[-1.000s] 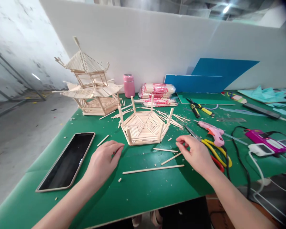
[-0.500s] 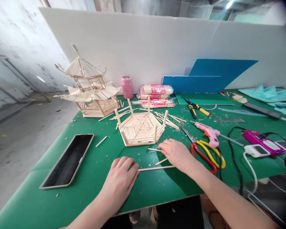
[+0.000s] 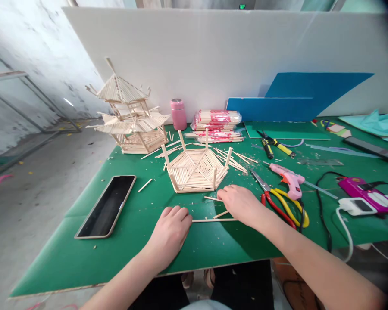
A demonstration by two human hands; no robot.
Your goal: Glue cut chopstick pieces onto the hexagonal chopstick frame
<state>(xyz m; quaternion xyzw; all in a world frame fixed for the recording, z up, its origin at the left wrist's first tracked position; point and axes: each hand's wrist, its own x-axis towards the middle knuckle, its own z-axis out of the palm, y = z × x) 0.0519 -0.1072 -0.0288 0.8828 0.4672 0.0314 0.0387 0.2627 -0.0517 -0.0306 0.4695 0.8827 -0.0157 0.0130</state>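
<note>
My left hand point(image 3: 172, 230) rests on the table with its fingers curled in, closed on the left end of a long thin wooden stick point(image 3: 210, 221). That stick runs right, towards the underside of my right wrist. My right hand point(image 3: 239, 203) is bent down with its fingers together on a short wooden stick point(image 3: 212, 198), which sticks out to the left of the fingertips. Between the two lies another short stick point(image 3: 221, 214), partly under my right hand. Just beyond stands a hexagonal stick platform point(image 3: 194, 170) with upright posts at its corners.
A stick pagoda point(image 3: 129, 116) stands at the back left, beside a pink bottle point(image 3: 178, 115) and bagged sticks point(image 3: 216, 120). A phone point(image 3: 106, 206) lies left. Scissors point(image 3: 278, 202), a pink glue gun point(image 3: 287, 178), pliers point(image 3: 273, 145) and a purple power strip point(image 3: 362, 193) with cables lie right.
The camera view has shifted, so everything on the table sits slightly further right and higher. My hands keep nearly the same places by the sticks.
</note>
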